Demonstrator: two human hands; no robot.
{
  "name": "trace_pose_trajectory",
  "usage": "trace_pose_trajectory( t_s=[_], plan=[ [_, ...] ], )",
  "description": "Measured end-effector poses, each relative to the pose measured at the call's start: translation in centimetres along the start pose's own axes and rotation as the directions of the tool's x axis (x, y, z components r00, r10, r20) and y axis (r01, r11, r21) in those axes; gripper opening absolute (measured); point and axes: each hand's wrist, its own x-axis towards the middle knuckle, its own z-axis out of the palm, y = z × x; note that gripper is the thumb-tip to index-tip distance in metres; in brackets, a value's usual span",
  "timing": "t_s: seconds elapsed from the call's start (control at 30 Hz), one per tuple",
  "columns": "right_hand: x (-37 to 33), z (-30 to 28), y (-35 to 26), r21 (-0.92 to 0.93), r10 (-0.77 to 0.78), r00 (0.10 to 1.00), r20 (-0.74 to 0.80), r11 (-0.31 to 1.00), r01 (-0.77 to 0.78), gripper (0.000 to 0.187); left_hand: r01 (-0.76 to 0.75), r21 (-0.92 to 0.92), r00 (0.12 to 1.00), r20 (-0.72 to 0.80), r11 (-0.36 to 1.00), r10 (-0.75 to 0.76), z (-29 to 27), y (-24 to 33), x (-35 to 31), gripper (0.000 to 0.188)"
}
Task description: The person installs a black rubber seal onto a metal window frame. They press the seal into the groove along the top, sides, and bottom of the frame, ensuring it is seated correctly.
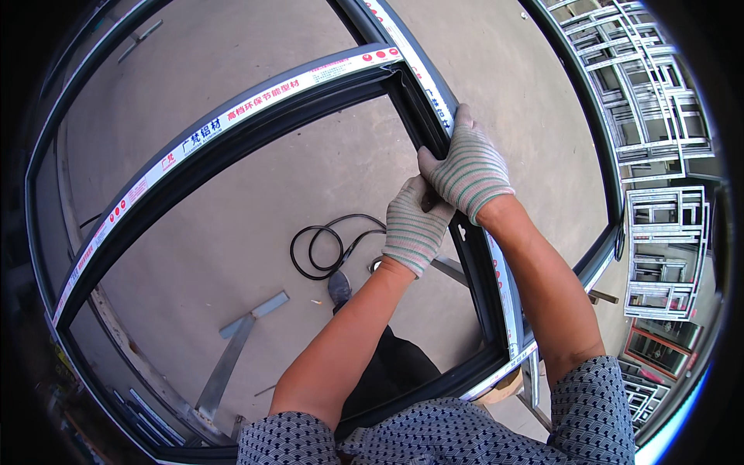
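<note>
A large window frame point(271, 101) of dark metal profile, with white printed film on its faces, lies raised in front of me. My right hand point(470, 164), in a striped knit glove, is wrapped round its upright middle bar point(403, 93), thumb on the inner side. Just below and touching it is my left hand point(418, 225), gloved alike, with fingers closed at the bar's inner groove. A thin black rubber strip point(298, 267) loops on the floor and runs up to my left hand, which appears to grip it. My fingers mostly hide the strip's upper end.
Metal stands support the frame, one with a flat top bar point(256, 314) at the lower left. My shoe point(339, 288) is beside the strip's loops. Several silvery window frames point(666, 248) lie or lean along the right side. Another metal piece point(139, 40) lies at the far left.
</note>
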Motion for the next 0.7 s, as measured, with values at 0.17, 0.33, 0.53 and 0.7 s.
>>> trace_pose_trajectory(
  t_s=[0.17, 0.33, 0.53, 0.7],
  plan=[
    [-0.7, 2.4, 0.8, 0.043, -0.053, 0.987, -0.149, 0.997, 0.06, 0.095, 0.002, 0.24, 1.0, 0.008, 0.971, -0.005, -0.7, -0.8, -1.4, 0.037],
    [-0.8, 2.7, 1.0, -0.021, -0.085, 0.98, -0.181, 0.996, 0.082, 0.091, -0.114, 0.307, 0.993, 0.064, 0.945, 0.099, -0.6, -2.0, -2.3, 0.045],
    [-0.8, 1.8, 0.1, -0.049, -0.024, 0.993, -0.118, 0.999, 0.019, 0.081, -0.159, 0.339, 0.987, 0.043, 0.927, 0.154, -0.2, -3.1, -2.5, 0.053],
    [-0.4, 3.3, 1.6, -0.084, -0.095, 0.969, -0.227, 0.993, 0.078, 0.08, -0.193, 0.271, 0.981, 0.026, 0.943, 0.193, -0.3, -2.9, -2.7, 0.05]
  ],
)
